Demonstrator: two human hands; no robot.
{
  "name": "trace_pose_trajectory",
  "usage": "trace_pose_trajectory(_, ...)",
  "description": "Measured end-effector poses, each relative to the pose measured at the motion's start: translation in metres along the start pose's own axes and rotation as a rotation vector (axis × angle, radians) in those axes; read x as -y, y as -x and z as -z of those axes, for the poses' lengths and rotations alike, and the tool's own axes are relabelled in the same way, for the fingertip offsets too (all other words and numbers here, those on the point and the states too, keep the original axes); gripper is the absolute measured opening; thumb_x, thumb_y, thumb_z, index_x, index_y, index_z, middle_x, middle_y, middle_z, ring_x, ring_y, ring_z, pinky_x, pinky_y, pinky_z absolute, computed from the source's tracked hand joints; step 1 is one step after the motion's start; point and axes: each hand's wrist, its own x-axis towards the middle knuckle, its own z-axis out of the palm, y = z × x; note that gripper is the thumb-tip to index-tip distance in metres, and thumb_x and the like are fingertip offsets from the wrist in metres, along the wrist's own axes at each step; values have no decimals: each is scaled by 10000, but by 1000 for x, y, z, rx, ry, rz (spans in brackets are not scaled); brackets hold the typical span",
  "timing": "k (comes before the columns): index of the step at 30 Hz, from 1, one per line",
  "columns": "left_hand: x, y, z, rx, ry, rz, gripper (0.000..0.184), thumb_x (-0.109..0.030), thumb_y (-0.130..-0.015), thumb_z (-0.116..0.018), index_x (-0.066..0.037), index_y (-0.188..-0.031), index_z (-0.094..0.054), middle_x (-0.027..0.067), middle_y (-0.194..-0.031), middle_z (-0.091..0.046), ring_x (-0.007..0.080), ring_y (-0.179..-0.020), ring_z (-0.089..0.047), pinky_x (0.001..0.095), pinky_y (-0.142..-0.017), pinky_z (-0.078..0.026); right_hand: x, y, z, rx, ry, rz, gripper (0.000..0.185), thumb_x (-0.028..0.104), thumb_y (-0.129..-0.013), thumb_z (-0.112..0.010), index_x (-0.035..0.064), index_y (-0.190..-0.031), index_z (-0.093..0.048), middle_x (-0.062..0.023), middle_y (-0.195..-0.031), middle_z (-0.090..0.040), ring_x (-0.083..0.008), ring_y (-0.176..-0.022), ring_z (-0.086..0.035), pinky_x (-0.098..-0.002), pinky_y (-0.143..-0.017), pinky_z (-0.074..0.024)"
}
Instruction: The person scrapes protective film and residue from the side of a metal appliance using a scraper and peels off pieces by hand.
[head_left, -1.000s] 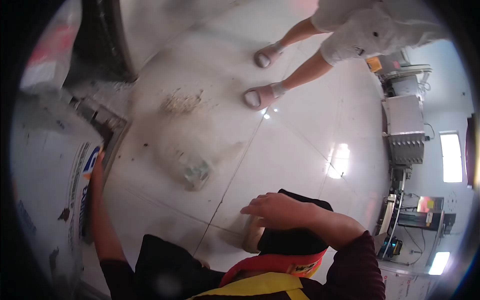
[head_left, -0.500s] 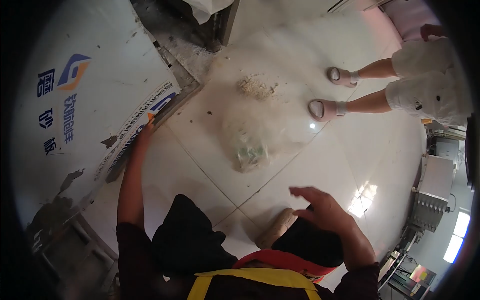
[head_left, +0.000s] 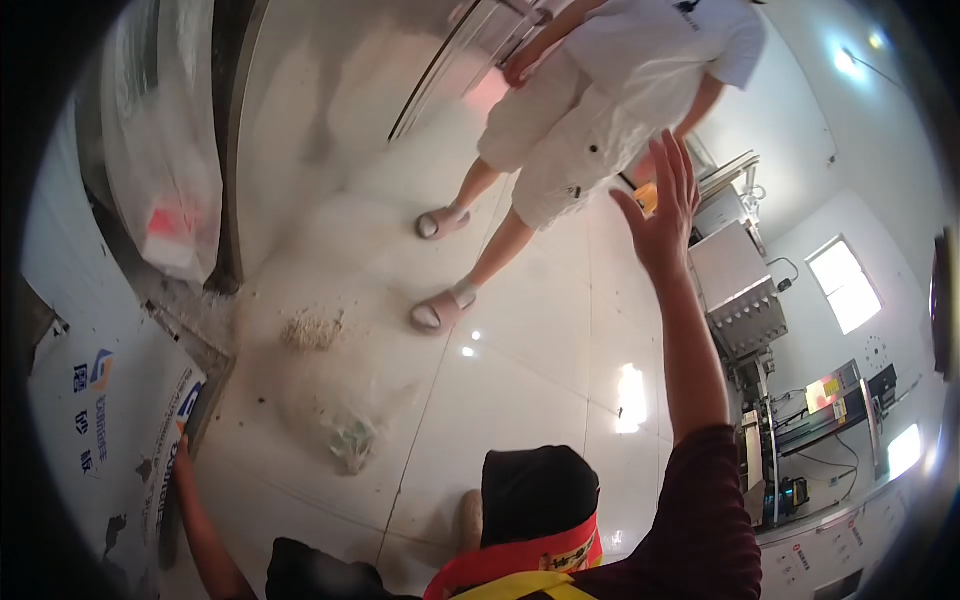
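Two hands served us well apart: our left hand (head_left: 181, 465) was at the edge of the printed white board (head_left: 120, 425), while our right hand (head_left: 668, 222) hung raised and empty, its fingers spread. We judged that steadying the board well called for even contact along the edge and arms clear of the person in white (head_left: 645, 75). We could not tell whether our left fingers pinched the edge or merely rested against it. The board lay right beside our left hand and far across from our right, with a clear plastic bag (head_left: 350, 435) on the floor (head_left: 510, 400) between.
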Motion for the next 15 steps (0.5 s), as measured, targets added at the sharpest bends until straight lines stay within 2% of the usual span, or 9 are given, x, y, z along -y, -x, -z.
trace_pose_trajectory(1,-3,0,-1,-7,18,-14,576,-421,-957,-391,-33,-1379,-324,45,-1386,-386,165,-1201,-389,253,-981,-307,-24,-14,-9,-6,95,-15,688,325,-720,-734,51,-1282,-448,-138,-1401,-368,-294,-1317,-307,-444,-1044,-234)
trace_pose_trajectory(3,-5,2,-2,-13,46,-30,572,-417,-956,-395,-30,-1372,-333,50,-1380,-394,171,-1195,-396,259,-978,-312,-74,-26,-38,5,312,-198,631,385,-761,-695,48,-1253,-488,-163,-1327,-451,-293,-1250,-405,-424,-1001,-306)
trace_pose_trajectory(4,-8,1,-2,-20,62,-37,569,-415,-955,-398,-28,-1368,-338,53,-1377,-397,174,-1192,-399,262,-977,-315,-99,-26,-55,193,-53,-384,591,389,-775,-682,48,-1226,-514,-176,-1261,-499,-303,-1189,-457,-411,-966,-347)
trace_pose_trajectory(6,-11,1,-3,-26,94,-50,565,-411,-954,-402,-24,-1362,-347,58,-1371,-405,180,-1186,-406,268,-974,-320,-96,-11,-82,281,-483,-461,463,352,-787,-680,68,-1140,-585,-200,-1071,-600,-325,-1007,-569,-377,-860,-439)
trace_pose_trajectory(7,-11,2,-3,-30,112,-51,563,-410,-953,-404,-23,-1358,-352,61,-1369,-409,184,-1183,-410,271,-973,-323,-69,-1,-80,343,-502,-373,407,328,-786,-672,73,-1092,-588,-175,-1050,-598,-309,-1006,-561,-388,-877,-423)
trace_pose_trajectory(11,-10,6,-1,-34,149,-50,553,-402,-951,-414,-15,-1344,-370,72,-1357,-424,196,-1171,-424,284,-968,-334,89,60,-49,624,-514,223,186,234,-785,-637,94,-900,-598,-74,-965,-587,-248,-1000,-529,-432,-943,-355)
trace_pose_trajectory(13,-13,5,2,-38,156,-53,549,-399,-950,-418,-12,-1338,-380,77,-1351,-431,202,-1165,-431,290,-965,-339,140,93,-41,625,-726,386,103,200,-793,-615,101,-803,-590,-56,-953,-569,-211,-961,-524,-473,-984,-311)
trace_pose_trajectory(15,-15,4,2,-38,164,-57,545,-395,-948,-423,-8,-1331,-389,83,-1345,-439,208,-1159,-437,296,-963,-344,178,127,-38,642,-835,403,120,205,-804,-599,105,-741,-581,-48,-858,-566,-201,-926,-533,-489,-995,-299)
